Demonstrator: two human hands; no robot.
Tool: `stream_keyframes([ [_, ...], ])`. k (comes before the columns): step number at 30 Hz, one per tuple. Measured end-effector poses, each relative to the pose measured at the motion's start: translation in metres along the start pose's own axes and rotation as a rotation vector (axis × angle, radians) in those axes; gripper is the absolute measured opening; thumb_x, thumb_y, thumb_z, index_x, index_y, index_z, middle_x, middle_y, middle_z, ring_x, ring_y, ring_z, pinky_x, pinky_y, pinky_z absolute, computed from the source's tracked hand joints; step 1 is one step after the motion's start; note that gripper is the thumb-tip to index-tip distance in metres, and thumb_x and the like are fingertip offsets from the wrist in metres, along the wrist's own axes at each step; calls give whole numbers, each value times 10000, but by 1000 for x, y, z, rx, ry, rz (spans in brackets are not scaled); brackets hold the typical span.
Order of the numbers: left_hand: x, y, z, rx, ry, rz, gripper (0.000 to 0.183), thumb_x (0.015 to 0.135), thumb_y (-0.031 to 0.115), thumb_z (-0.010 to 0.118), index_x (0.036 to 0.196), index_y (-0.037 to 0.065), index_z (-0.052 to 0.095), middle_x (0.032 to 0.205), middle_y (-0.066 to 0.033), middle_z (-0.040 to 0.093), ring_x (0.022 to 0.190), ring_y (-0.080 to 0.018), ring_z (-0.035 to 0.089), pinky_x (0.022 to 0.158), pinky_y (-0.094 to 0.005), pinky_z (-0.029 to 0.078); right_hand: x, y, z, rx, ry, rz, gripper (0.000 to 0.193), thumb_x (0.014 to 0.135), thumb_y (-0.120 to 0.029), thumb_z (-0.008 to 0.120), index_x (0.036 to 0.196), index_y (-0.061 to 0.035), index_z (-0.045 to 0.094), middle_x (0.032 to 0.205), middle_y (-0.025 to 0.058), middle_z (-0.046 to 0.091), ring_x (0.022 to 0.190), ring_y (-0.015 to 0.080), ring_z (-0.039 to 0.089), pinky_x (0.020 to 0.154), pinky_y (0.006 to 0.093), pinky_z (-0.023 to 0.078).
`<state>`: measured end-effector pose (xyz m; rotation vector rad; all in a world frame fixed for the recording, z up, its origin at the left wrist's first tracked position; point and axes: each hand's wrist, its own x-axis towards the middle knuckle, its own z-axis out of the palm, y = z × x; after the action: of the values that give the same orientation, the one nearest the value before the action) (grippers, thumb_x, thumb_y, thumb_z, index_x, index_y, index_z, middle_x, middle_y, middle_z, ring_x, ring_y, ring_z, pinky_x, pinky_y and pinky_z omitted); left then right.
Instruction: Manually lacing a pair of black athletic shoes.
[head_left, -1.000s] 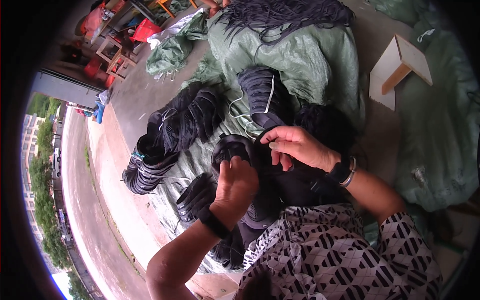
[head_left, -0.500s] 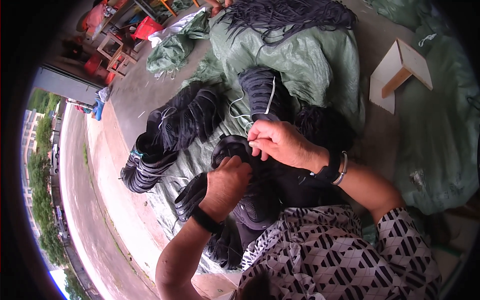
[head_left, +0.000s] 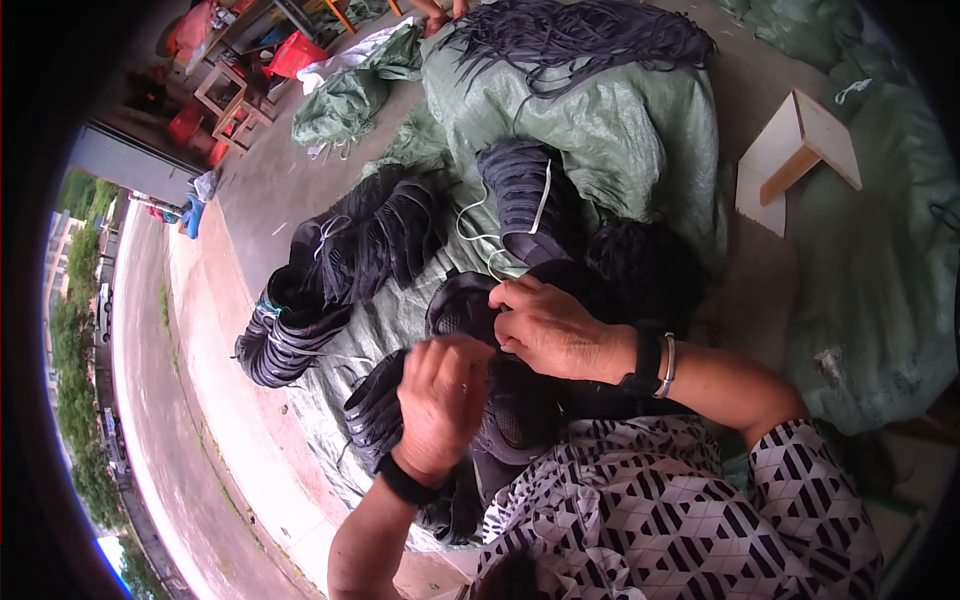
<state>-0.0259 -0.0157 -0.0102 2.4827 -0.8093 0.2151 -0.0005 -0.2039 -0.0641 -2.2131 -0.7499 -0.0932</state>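
Observation:
Over my lap, both hands are at a dark shoe upper (head_left: pixel 465 305), part of which they cover. My left hand (head_left: pixel 440 395) is closed, with curled fingers beside the upper's near side. My right hand (head_left: pixel 560 330) pinches at its right edge, thumb against forefinger. What either hand holds is too small or hidden to make out. A second dark mesh upper (head_left: pixel 515 415) lies just below them. Nested uppers (head_left: pixel 370 405) sit left of my left hand. Beyond my right hand rests a stack of uppers (head_left: pixel 525 195) with a white string (head_left: pixel 541 200) over it.
More bundled uppers (head_left: pixel 385 235) lie on green woven sheeting to the left. Behind, a stuffed green sack (head_left: pixel 600 125) bears a heap of dark laces (head_left: pixel 590 35). A small wooden stand (head_left: pixel 800 140) is at right. Another person's hand (head_left: pixel 432 12) shows at the top edge.
My left hand has turned and shifted slightly left and down, its fingers lifting. The right hand has come a little lower, still pinching near the upper's edge.

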Motion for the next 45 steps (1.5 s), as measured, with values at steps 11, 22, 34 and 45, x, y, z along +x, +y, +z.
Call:
stream_keyframes([
  [11, 5, -35, -6, 200, -221, -52, 105, 680, 119, 710, 738, 81, 632, 855, -52, 561, 951, -285, 515, 724, -407, 476, 2, -13, 14, -249, -1, -15, 18, 703, -47, 639, 721, -50, 640, 1235, 157, 533, 1135, 329, 487, 932, 412, 391],
  [22, 3, -42, 2, 88, -297, -229, 91, 692, 170, 701, 700, 99, 645, 906, -48, 550, 1019, -296, 473, 756, -418, 492, 4, -5, 20, 76, 42, 7, 90, 719, -68, 706, 737, -37, 624, 1272, 157, 515, 1194, 325, 465, 997, 414, 382],
  [34, -3, -45, 0, 71, -308, -209, 82, 682, 148, 698, 706, 98, 638, 944, -52, 543, 1046, -303, 456, 761, -413, 497, -4, -8, 31, 64, 107, 27, 116, 715, -33, 699, 719, -45, 584, 1301, 134, 504, 1215, 333, 456, 987, 425, 379],
  [45, -3, -48, -1, 0, -287, -171, 83, 663, 98, 697, 709, 87, 630, 886, -78, 548, 993, -317, 467, 829, -378, 440, 0, -8, 37, 34, 119, 16, 128, 716, -72, 721, 757, -63, 600, 1306, 125, 504, 1235, 316, 442, 1013, 428, 350],
])
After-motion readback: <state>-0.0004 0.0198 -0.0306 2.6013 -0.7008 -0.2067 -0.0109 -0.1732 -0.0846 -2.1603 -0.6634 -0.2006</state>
